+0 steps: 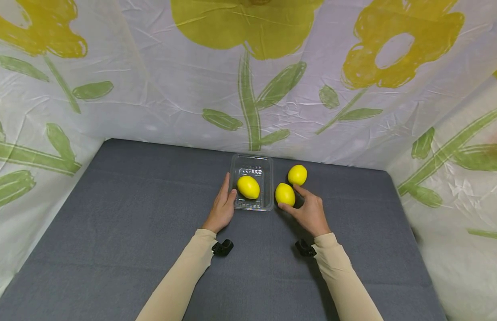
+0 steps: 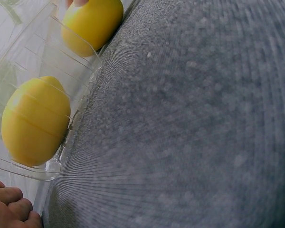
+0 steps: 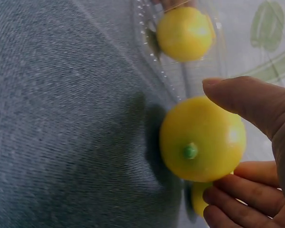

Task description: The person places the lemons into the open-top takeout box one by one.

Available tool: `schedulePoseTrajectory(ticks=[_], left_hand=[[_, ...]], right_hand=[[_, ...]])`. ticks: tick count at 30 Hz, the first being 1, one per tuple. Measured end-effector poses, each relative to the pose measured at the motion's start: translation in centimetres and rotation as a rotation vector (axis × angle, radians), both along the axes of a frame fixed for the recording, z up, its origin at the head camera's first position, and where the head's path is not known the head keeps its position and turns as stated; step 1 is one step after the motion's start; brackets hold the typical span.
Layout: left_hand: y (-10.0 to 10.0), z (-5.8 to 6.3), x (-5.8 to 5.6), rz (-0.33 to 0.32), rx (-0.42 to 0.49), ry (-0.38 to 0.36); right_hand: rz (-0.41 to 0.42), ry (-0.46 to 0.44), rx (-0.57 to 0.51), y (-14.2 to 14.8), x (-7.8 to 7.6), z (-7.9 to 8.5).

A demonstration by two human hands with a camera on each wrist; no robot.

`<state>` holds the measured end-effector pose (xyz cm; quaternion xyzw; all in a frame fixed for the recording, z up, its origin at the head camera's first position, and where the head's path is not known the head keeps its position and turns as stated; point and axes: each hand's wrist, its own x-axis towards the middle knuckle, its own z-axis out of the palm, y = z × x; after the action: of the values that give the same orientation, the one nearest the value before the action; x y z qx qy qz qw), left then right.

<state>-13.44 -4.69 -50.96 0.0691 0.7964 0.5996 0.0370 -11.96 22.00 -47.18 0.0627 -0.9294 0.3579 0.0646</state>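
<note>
My left hand [image 1: 222, 207] holds the left side of a clear plastic container [image 1: 266, 178], its thumb at the rim and its fingers along the outside wall. One yellow lemon [image 1: 248, 187] lies inside the container, also visible through the plastic wall in the left wrist view. Just right of the container, my right hand [image 1: 310, 211] grips a second lemon [image 1: 285, 195] between thumb and fingers. A green stem end shows on this lemon [image 3: 203, 137] in the right wrist view. Behind it sits a third lemon [image 1: 297, 174], close to my right fingertips.
A dark grey cloth covers the table [image 1: 124, 223]. White fabric with yellow flowers [image 1: 160, 102] hangs at the back and both sides. The container stands near the table's back edge. Small black cameras [image 1: 222, 248] sit on both wrists.
</note>
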Motion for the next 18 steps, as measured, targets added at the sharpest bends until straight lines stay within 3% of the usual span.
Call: schedulePoseTrajectory(ticks=[18], left_hand=[[-0.05, -0.08, 0.00, 0.005, -0.004, 0.003]], right_hand=[[-0.029, -0.005, -0.005, -0.02, -0.05, -1.13]])
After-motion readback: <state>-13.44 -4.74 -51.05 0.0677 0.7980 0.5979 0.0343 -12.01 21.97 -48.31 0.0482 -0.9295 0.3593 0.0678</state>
